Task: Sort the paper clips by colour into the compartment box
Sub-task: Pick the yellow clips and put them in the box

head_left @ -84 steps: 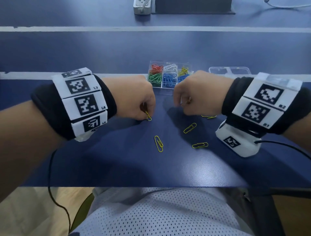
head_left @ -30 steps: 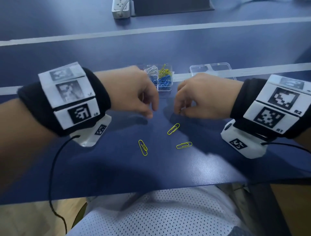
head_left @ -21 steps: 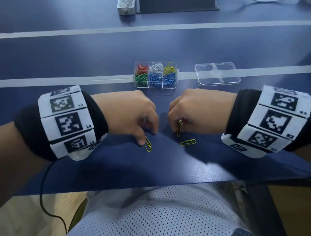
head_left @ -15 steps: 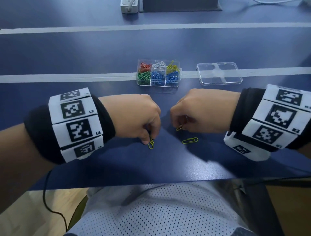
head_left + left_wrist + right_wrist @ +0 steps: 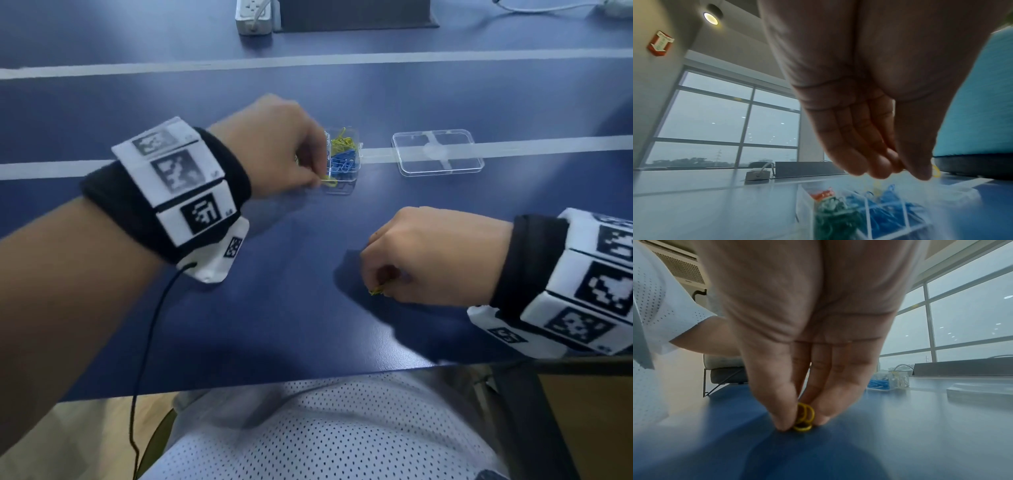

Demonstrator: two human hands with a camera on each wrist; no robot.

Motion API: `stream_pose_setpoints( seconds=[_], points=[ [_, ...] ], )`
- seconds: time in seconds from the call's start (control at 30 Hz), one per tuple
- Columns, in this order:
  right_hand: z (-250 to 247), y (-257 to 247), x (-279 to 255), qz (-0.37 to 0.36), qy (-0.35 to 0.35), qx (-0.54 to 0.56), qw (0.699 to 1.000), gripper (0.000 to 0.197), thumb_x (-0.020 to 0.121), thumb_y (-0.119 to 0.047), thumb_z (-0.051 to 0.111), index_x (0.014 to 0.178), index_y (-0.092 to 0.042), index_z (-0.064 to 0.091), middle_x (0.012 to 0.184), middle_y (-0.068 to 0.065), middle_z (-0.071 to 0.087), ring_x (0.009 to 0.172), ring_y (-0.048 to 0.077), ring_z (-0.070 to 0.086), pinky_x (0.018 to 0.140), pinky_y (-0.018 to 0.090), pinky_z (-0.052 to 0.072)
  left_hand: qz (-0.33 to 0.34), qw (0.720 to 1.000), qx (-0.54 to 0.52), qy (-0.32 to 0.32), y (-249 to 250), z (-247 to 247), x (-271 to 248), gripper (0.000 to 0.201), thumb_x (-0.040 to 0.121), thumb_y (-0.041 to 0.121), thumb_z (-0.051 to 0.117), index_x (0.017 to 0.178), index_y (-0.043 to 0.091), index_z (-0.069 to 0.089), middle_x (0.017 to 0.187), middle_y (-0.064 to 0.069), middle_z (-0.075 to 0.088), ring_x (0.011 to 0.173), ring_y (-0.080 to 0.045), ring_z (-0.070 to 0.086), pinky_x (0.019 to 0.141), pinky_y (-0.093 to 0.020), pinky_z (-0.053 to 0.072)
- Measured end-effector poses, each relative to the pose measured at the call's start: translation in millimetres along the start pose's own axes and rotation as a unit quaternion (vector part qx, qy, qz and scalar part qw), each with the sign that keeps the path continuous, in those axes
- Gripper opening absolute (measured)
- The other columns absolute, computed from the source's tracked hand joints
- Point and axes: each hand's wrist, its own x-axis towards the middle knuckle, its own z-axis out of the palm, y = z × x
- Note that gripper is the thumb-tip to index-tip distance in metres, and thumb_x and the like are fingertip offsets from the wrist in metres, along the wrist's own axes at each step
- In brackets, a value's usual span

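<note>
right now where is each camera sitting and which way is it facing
Head: worn on the head, looks forward and down at the table; both forearms, left hand, right hand show.
Left wrist: under the left hand, looks along its fingers to the compartment box.
Right wrist: under the right hand, looks along fingers pinching yellow paper clips at the table.
Shared: all three show the compartment box.

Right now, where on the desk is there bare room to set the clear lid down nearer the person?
The blue desk is bare between the left hand and the right hand, down to the near edge. It is crowded at the compartment box, where the left hand's grip holds a yellow clip; the lid lies just right of it.
</note>
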Motion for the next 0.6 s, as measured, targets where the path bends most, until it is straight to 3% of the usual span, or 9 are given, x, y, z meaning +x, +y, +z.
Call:
stream_pose_setpoints(
  seconds=[0.07, 0.23, 0.4, 0.53, 0.6],
  points=[
    [0.5, -2.2, -0.5, 0.008, 0.002, -0.003, 1.0, 0.019, 0.074, -0.02, 0.055, 0.087, -0.033, 0.06, 0.087, -0.009, 0.063, 0.079, 0.02, 0.056, 0.071, 0.033, 0.053, -0.018, 0.999, -0.006, 0.032, -0.4, -4.0, 15.4, 0.009, 0.079, 0.018, 0.069, 0.087, 0.018, 0.073, 0.075, 0.002, 0.066, 0.068, -0.011, 0.055, 0.064, -0.016, 0.034],
    [3.2, -1.6, 0.0, 0.032, -0.006, -0.06, 0.998, 0.026, 0.074, -0.021, 0.052, 0.098, -0.032, 0.053, 0.1, -0.003, 0.061, 0.084, 0.032, 0.061, 0.063, 0.029, 0.046, -0.032, 0.995, 0.011, 0.09, 1.0, -8.0, 49.7, 0.014, 0.08, 0.017, 0.064, 0.09, 0.018, 0.074, 0.082, 0.0, 0.068, 0.074, -0.012, 0.054, 0.075, -0.022, 0.042],
    [1.1, -2.3, 2.9, 0.036, -0.007, -0.067, 0.997, 0.021, 0.074, -0.012, 0.048, 0.092, -0.017, 0.059, 0.092, 0.005, 0.061, 0.081, 0.035, 0.06, 0.068, 0.036, 0.054, -0.039, 0.998, 0.034, 0.044, 3.9, 1.5, 70.0, 0.015, 0.08, 0.016, 0.065, 0.092, 0.016, 0.075, 0.092, -0.005, 0.073, 0.078, -0.017, 0.057, 0.074, -0.025, 0.044],
    [-5.2, 7.1, 5.5, 0.064, 0.007, -0.023, 0.998, 0.019, 0.074, -0.015, 0.053, 0.088, -0.022, 0.064, 0.08, 0.0, 0.061, 0.074, 0.027, 0.051, 0.068, 0.028, 0.048, -0.056, 0.998, 0.008, 0.036, -2.0, 3.2, 69.0, 0.017, 0.081, 0.022, 0.066, 0.096, 0.017, 0.073, 0.081, -0.002, 0.067, 0.075, -0.014, 0.055, 0.074, -0.024, 0.043],
    [-14.3, 14.4, 10.1, 0.085, 0.046, 0.008, 0.995, 0.019, 0.073, -0.017, 0.056, 0.086, -0.024, 0.067, 0.071, -0.005, 0.056, 0.07, 0.02, 0.045, 0.067, 0.023, 0.042, -0.067, 0.996, -0.015, 0.052, -9.4, -0.4, 63.7, 0.019, 0.083, 0.025, 0.066, 0.1, 0.019, 0.071, 0.087, -0.001, 0.07, 0.077, -0.014, 0.057, 0.08, -0.025, 0.046]
  ],
)
